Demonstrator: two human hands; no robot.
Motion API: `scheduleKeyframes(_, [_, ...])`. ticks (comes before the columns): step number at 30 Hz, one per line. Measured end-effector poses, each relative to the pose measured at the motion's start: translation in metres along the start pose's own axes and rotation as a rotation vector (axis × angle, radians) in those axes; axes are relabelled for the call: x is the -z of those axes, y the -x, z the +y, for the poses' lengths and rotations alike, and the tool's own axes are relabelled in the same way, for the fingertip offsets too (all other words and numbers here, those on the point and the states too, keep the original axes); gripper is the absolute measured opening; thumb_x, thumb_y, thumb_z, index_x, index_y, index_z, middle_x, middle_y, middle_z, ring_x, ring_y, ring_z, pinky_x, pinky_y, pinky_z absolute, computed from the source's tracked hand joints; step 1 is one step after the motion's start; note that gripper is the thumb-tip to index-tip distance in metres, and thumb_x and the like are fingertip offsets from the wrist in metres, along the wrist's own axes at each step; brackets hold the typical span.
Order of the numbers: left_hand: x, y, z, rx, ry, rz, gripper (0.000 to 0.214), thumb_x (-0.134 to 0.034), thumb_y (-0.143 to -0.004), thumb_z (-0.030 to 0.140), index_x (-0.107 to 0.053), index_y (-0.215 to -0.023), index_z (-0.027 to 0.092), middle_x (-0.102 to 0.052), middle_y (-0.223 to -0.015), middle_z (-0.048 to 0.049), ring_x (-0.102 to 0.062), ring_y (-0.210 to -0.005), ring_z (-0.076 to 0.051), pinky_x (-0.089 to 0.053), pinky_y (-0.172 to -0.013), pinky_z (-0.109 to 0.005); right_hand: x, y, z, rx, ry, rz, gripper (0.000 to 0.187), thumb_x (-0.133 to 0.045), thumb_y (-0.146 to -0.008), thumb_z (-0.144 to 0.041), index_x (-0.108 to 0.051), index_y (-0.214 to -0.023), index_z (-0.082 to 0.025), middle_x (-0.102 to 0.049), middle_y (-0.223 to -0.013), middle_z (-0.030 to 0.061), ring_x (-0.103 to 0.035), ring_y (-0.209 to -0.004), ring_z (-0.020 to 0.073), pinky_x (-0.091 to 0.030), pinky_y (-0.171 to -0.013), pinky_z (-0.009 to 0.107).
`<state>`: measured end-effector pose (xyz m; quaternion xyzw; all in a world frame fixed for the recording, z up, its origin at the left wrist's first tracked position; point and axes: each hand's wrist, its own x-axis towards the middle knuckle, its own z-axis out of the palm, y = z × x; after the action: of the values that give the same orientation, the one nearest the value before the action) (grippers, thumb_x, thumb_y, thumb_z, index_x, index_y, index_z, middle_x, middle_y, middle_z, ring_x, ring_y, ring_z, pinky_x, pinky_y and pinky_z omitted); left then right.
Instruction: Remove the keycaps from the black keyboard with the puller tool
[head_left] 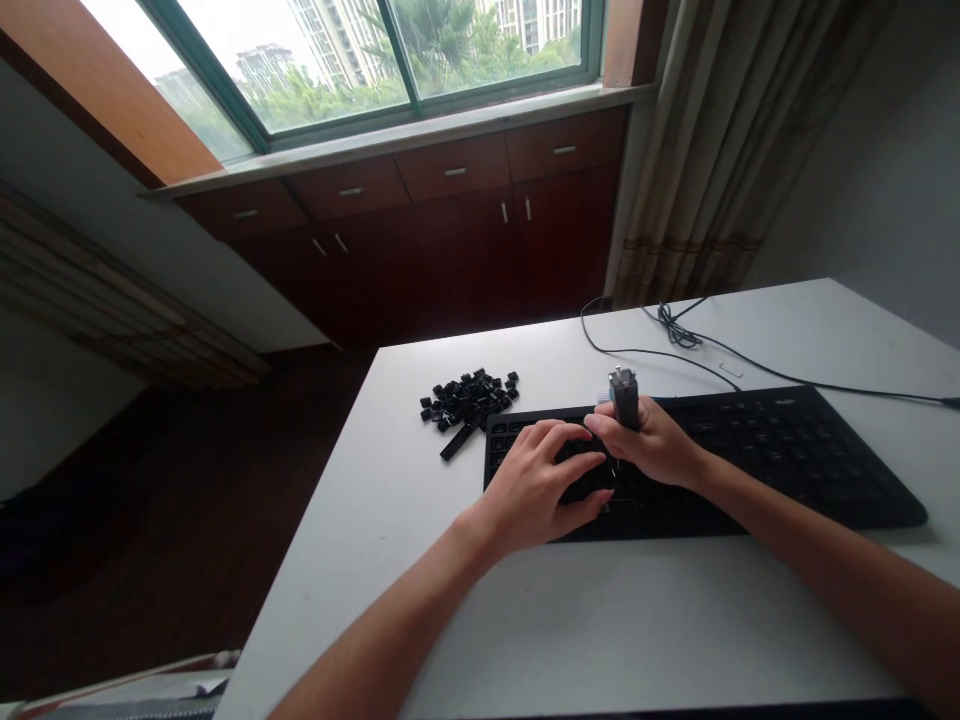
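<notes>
A black keyboard [780, 430] lies across the white table, with keys in place on its right part. My right hand [652, 445] is closed around the dark handle of a keycap puller [625, 400], held upright over the left-middle of the keyboard; thin metal wire shows below my fingers. Against the keyboard's left part rests my left hand [536, 480], fingers curved and apart, with nothing visible in it. Its fingertips are close to the puller's lower end, and it hides many of the keys there. Loose black keycaps [472, 395] form a pile beyond the keyboard's left end.
A long black keycap [457, 442] lies at the pile's near side. Behind the keyboard runs a black cable [637, 350], with a bundled coil [675, 325] and a small bent wire [729, 370] nearby. The white table [360, 520] has its left edge beside the dark floor.
</notes>
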<state>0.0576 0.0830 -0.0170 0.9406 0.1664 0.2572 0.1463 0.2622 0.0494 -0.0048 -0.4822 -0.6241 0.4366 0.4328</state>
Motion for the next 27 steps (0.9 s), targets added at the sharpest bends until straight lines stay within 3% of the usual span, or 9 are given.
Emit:
scheduleKeyframes(5, [0.0004,-0.0003,0.0002,-0.021,0.012,0.012,0.030,-0.064,-0.094,0.038,-0.068,-0.120,0.024,-0.061,-0.128,-0.0104,-0.056,-0.116,-0.027,-0.051,-0.099,-0.046,0.0032,0.0030,-0.0089,0.051,0.075,-0.090,0.043,-0.054,-0.096,-0.030,-0.039,-0.057,-0.020,-0.031,-0.054,-0.0069,-0.028,-0.049,0.0083,-0.023,-0.046,0.026])
scheduleKeyframes(10, [0.0018,-0.0013,0.0011,-0.017,0.019,-0.005,0.033,-0.064,-0.094,0.039,-0.067,-0.122,0.021,-0.062,-0.128,-0.0114,-0.056,-0.116,-0.027,-0.051,-0.101,-0.047,0.0059,0.0032,-0.0075,-0.023,0.010,-0.079,0.044,-0.052,-0.097,-0.028,-0.042,-0.055,-0.020,-0.037,-0.050,-0.0063,-0.032,-0.046,0.0078,-0.024,-0.044,0.025])
scheduleKeyframes(21, [0.0024,-0.0015,0.0011,-0.022,0.015,-0.051,0.036,-0.061,-0.096,0.039,-0.065,-0.128,0.022,-0.060,-0.130,-0.0121,-0.057,-0.118,-0.028,-0.051,-0.102,-0.047,0.0048,0.0004,-0.0010,-0.040,-0.175,-0.062,0.044,-0.054,-0.095,-0.032,-0.044,-0.054,-0.020,-0.040,-0.045,-0.0070,-0.032,-0.038,0.0064,-0.024,-0.039,0.023])
scheduleKeyframes(27, [0.0018,-0.0011,0.0001,-0.021,0.022,-0.049,0.035,-0.060,-0.097,0.039,-0.065,-0.126,0.022,-0.061,-0.130,-0.0118,-0.057,-0.118,-0.028,-0.050,-0.102,-0.047,0.0048,-0.0003,-0.0015,-0.052,-0.146,-0.061,0.042,-0.054,-0.095,-0.032,-0.047,-0.055,-0.020,-0.041,-0.045,-0.0065,-0.034,-0.039,0.0071,-0.026,-0.039,0.023])
